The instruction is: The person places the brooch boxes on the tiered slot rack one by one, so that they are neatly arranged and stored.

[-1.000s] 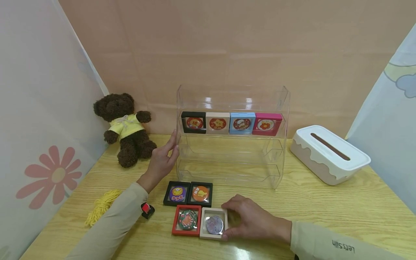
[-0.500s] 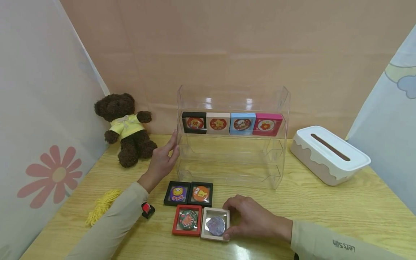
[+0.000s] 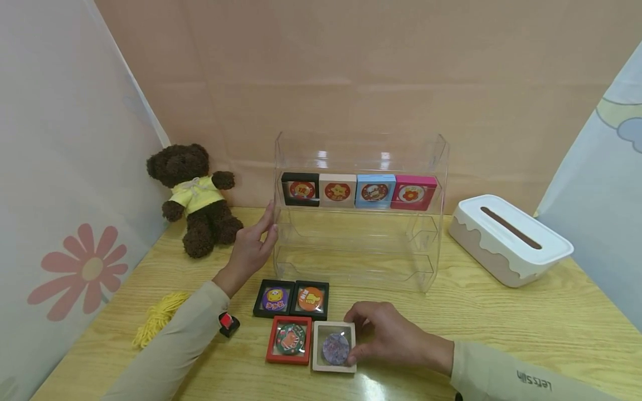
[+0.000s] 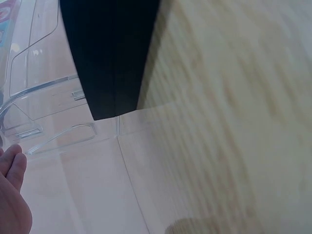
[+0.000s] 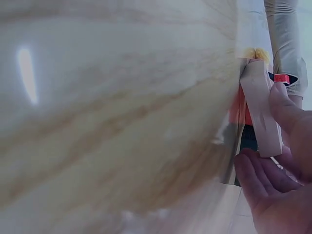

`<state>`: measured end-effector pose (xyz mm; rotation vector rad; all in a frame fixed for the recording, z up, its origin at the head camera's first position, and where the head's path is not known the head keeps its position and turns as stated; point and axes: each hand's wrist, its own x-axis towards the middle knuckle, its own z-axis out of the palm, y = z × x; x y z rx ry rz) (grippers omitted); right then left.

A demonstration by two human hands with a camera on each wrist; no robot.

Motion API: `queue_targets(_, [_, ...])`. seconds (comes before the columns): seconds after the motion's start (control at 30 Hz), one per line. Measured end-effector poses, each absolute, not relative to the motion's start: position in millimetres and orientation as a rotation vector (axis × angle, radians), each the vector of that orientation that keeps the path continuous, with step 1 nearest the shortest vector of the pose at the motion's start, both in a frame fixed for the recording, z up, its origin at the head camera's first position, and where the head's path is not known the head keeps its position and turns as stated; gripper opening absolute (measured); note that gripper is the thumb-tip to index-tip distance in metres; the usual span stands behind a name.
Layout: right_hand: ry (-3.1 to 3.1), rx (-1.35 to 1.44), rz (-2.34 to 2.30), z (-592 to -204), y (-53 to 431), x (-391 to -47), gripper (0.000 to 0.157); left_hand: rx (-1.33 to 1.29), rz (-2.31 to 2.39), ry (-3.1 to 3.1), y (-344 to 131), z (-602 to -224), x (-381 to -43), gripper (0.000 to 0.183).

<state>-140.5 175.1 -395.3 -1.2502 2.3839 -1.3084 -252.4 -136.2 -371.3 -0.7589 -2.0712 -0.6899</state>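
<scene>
The right hand (image 3: 388, 337) has thumb and fingers curled in a pinch on the right side of the cream frame (image 3: 325, 336), thumb at the near corner, fingertips at the far one; the right wrist view shows me the frame's side spanned between them. The frame sits face up at the table (image 3: 476, 317), a mottled purple-grey disc (image 3: 336, 350) behind its clear window, though I cannot tell whether its edge is off the wood. I judge it light and stiff-rimmed, with a window likely slick and easily marked, so I would hold it by the rim, as here, and spare the middle. A thin gap parts it from the red frame (image 3: 289, 340) on its left; black frames (image 3: 310, 299) lie just behind. The left hand (image 3: 249, 250) grips nothing, fingers extended, tips at the left edge of the clear rack (image 3: 384, 159). One rack tier holds four frames (image 3: 337, 191) side by side; lower shelf lips face me below. For moving, I find most room on the right, where wood stretches past the right hand toward the tissue box (image 3: 509, 236).
</scene>
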Motion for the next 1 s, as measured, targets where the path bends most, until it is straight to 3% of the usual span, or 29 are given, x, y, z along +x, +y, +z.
queue_targets(0.57, [2.201,-1.242,-1.599,-392.6,184.9,-142.6,0.006,-0.768,-0.7,-2.062,-136.3,-372.5,-253.5,0.052])
queue_targets(1.0, [2.148,-1.37,-1.634,-385.8,203.6,-159.2,0.006,-0.783,-0.691,-2.051,-135.6,-371.6,-253.0,0.05])
